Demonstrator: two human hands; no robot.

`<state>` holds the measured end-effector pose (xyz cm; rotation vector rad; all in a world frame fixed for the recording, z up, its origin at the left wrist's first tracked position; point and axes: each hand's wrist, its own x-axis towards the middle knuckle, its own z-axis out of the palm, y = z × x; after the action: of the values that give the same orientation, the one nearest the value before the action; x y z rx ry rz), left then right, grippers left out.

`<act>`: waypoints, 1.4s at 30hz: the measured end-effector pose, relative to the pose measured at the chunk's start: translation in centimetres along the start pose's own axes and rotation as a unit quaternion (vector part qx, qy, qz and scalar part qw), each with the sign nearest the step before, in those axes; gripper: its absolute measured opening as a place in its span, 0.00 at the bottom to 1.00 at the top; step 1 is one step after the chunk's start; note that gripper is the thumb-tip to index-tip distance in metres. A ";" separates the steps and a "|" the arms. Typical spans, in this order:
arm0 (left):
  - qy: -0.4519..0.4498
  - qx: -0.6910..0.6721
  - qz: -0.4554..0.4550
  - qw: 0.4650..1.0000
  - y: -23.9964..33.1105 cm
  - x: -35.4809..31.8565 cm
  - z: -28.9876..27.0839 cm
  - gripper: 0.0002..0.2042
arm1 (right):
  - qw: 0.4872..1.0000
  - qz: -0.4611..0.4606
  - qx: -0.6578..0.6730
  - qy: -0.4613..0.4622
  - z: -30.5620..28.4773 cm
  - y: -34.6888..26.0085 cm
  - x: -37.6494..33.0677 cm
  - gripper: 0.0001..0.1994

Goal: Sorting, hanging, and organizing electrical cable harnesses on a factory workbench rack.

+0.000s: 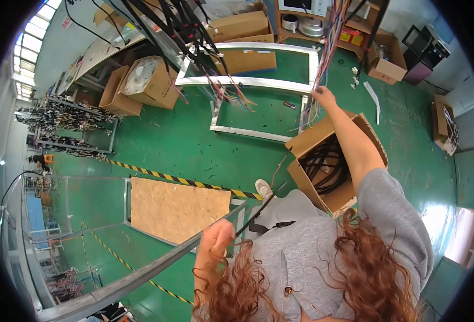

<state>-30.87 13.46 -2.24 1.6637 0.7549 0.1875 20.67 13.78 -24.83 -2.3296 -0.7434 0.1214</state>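
My left hand (218, 236) is closed, low and close to my body, beside a grey metal rail (156, 263). A thin black cable (254, 216) runs from it up and to the right. My right arm stretches forward to the right end of a white metal frame (258, 82). There my right hand (324, 97) has its fingers closed at a hanging bundle of thin coloured wires (331, 51); the fingertips are small in view. Loose wire ends dangle below that hand.
Black cables (180, 35) with stripped coloured ends hang over the frame's left side. An open cardboard box (315, 142) holding coiled black cable stands under my right arm. A wooden board (178, 209) lies at left, beside black-and-yellow floor tape (183, 181). More cartons (154, 83) stand farther back.
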 end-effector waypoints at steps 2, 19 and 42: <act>0.139 -0.104 -0.017 0.985 -0.7 0.1 -0.3 0.15 | 0.992 0.047 0.074 -0.088 0.1 1.4 0.7 0.20; 0.485 -0.326 0.274 0.764 6.1 2.9 -8.4 0.16 | 0.999 0.025 0.033 0.024 -10.0 13.4 -10.6 0.09; 0.155 -0.186 0.142 0.960 8.9 4.3 4.2 0.16 | 0.994 -0.087 0.058 0.011 -15.4 6.7 -15.7 0.12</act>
<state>-22.07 11.98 3.79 1.3873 0.6587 0.7629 15.11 -7.71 -19.07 -2.1418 -0.9006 0.0586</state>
